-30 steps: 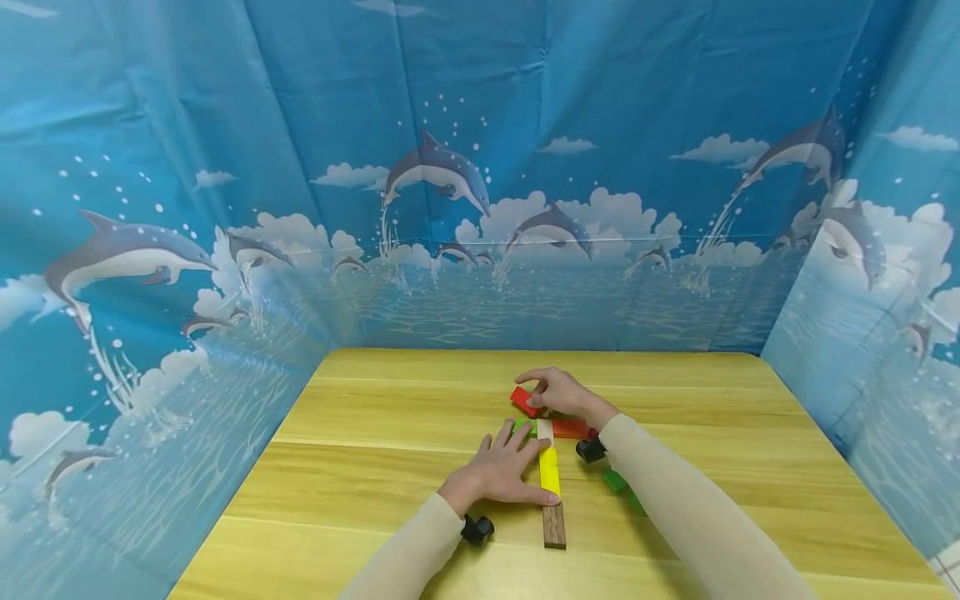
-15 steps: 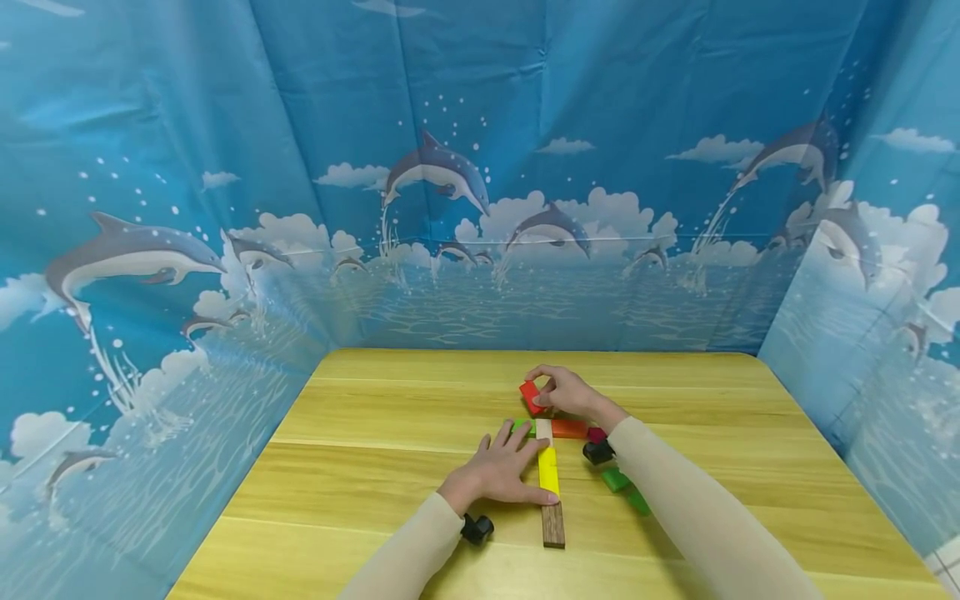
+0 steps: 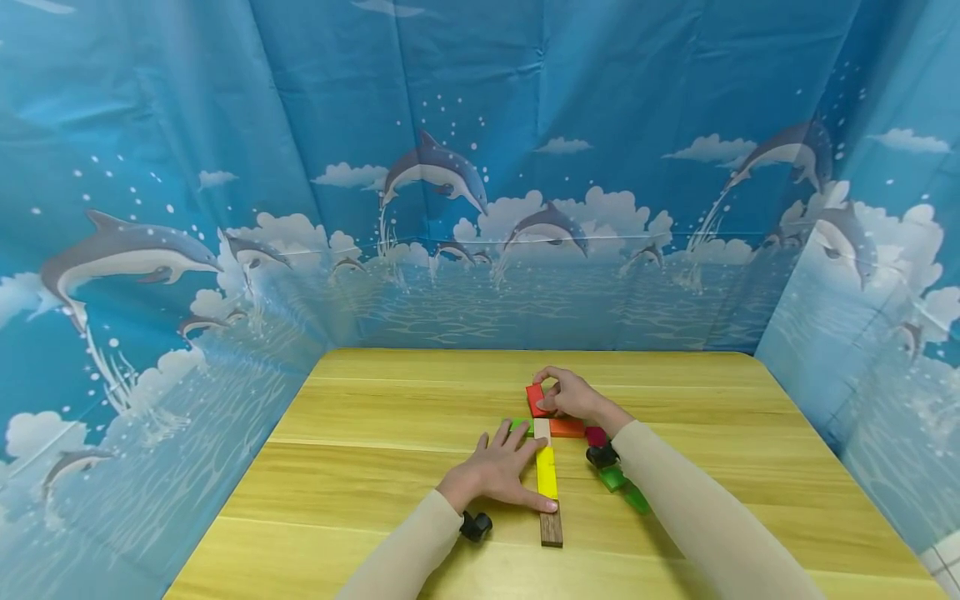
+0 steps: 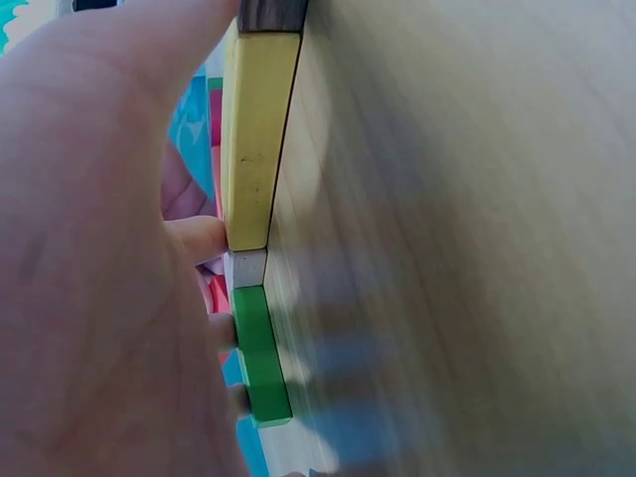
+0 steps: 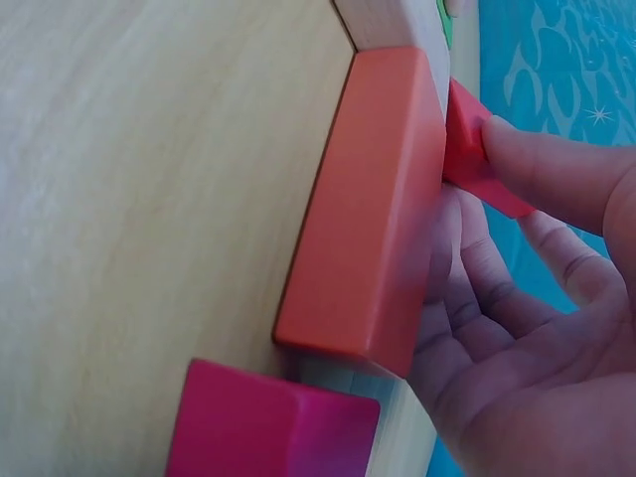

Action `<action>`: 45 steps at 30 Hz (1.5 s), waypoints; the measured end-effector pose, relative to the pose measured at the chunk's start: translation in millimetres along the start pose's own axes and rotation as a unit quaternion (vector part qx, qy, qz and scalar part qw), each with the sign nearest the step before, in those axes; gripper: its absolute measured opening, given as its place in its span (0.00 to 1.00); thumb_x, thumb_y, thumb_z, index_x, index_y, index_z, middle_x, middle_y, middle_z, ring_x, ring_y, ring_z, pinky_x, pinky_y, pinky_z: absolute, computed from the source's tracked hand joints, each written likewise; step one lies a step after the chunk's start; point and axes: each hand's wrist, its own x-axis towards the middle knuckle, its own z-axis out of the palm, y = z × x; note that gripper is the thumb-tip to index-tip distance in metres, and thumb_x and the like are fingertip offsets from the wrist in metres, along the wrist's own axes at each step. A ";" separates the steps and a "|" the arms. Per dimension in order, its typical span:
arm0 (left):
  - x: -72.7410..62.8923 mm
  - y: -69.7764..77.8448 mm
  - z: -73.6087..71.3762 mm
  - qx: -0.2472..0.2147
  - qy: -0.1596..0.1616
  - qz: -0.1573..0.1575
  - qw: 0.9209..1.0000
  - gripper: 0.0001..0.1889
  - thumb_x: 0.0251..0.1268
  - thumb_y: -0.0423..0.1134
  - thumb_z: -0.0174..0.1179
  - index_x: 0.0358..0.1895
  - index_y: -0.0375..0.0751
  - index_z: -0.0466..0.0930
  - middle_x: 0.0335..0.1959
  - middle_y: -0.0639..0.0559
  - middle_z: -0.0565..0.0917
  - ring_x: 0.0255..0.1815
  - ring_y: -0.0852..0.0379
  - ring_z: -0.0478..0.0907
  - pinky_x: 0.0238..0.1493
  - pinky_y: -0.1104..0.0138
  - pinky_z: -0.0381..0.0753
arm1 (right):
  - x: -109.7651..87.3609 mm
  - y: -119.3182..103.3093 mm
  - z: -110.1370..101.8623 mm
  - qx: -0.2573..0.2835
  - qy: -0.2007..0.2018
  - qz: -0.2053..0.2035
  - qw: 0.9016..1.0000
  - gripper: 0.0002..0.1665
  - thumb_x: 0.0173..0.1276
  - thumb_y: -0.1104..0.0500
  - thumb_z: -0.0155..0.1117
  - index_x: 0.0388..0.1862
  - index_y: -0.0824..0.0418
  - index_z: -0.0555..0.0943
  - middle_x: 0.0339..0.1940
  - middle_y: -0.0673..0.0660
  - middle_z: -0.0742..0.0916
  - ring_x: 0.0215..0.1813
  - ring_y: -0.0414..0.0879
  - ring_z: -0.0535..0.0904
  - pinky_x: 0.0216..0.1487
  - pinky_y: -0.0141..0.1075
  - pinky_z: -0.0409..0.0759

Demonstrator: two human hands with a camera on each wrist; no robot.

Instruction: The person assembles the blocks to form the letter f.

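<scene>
In the head view, the right grip (image 3: 572,395) pinches a red oblong block (image 3: 533,398) by the far end of a row on the yellowish wooden counter (image 3: 337,467): a pale block (image 3: 542,428), a long yellow block (image 3: 547,473), a dark brown wooden block (image 3: 551,531). The left grip (image 3: 495,477) lies spread over the row. In the left wrist view, its fingertips touch a green oblong block (image 4: 260,353). In the right wrist view, the red block is beyond a long orange block (image 5: 358,219). Lining it up seems the step; next probably needs a gentle nudge.
</scene>
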 end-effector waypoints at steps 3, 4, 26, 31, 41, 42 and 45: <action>-0.7 0.1 -0.3 0.001 0.001 0.000 1.000 0.56 0.50 0.85 0.50 0.82 0.66 0.48 0.83 0.51 0.42 0.82 0.40 0.37 0.71 0.34 0.50 | -1.1 -0.6 0.8 0.001 0.000 -0.001 1.000 0.23 0.70 0.68 0.66 0.62 0.61 0.73 0.34 0.64 0.81 0.30 0.59 0.76 0.33 0.43 0.78; -0.7 0.0 -0.4 0.001 0.002 0.000 1.000 0.56 0.49 0.85 0.51 0.82 0.66 0.48 0.83 0.51 0.42 0.82 0.40 0.37 0.71 0.34 0.50 | -1.3 -0.8 1.0 0.001 0.000 -0.001 1.000 0.23 0.70 0.67 0.66 0.62 0.62 0.73 0.34 0.64 0.81 0.30 0.59 0.75 0.32 0.42 0.77; -4.4 -1.8 0.7 0.002 0.001 0.002 1.000 0.56 0.50 0.85 0.50 0.82 0.66 0.47 0.83 0.50 0.41 0.82 0.40 0.36 0.72 0.35 0.50 | -3.9 2.7 2.7 -0.063 -0.002 0.020 0.998 0.21 0.71 0.64 0.67 0.60 0.67 0.75 0.38 0.61 0.82 0.30 0.51 0.75 0.32 0.38 0.76; -5.7 -1.7 -0.5 0.001 0.000 0.004 1.000 0.56 0.50 0.85 0.50 0.82 0.65 0.47 0.83 0.50 0.41 0.82 0.40 0.36 0.72 0.35 0.50 | -4.0 5.2 2.3 -0.081 -0.002 0.017 0.997 0.22 0.70 0.62 0.69 0.60 0.68 0.77 0.39 0.59 0.83 0.32 0.50 0.75 0.33 0.37 0.77; -6.6 -2.8 2.2 0.002 -0.002 0.003 1.000 0.56 0.49 0.85 0.50 0.82 0.67 0.47 0.83 0.51 0.41 0.82 0.41 0.35 0.72 0.35 0.49 | -8.3 3.2 3.6 -0.076 0.003 0.019 0.997 0.23 0.70 0.63 0.68 0.62 0.69 0.77 0.42 0.59 0.83 0.35 0.51 0.76 0.36 0.39 0.78; -6.8 -3.0 2.4 0.001 -0.002 0.003 1.000 0.56 0.50 0.85 0.50 0.82 0.67 0.47 0.83 0.50 0.41 0.82 0.41 0.35 0.72 0.35 0.49 | -8.4 3.1 3.8 -0.074 0.004 0.020 0.997 0.23 0.70 0.63 0.68 0.62 0.69 0.77 0.42 0.59 0.82 0.35 0.52 0.76 0.36 0.39 0.78; -7.5 -3.2 3.0 -0.002 -0.002 0.003 1.000 0.56 0.50 0.85 0.50 0.82 0.67 0.47 0.83 0.50 0.41 0.82 0.41 0.35 0.72 0.35 0.49 | -8.9 3.6 4.9 -0.068 0.007 0.021 0.997 0.23 0.70 0.64 0.68 0.61 0.69 0.78 0.41 0.60 0.82 0.34 0.52 0.76 0.35 0.39 0.78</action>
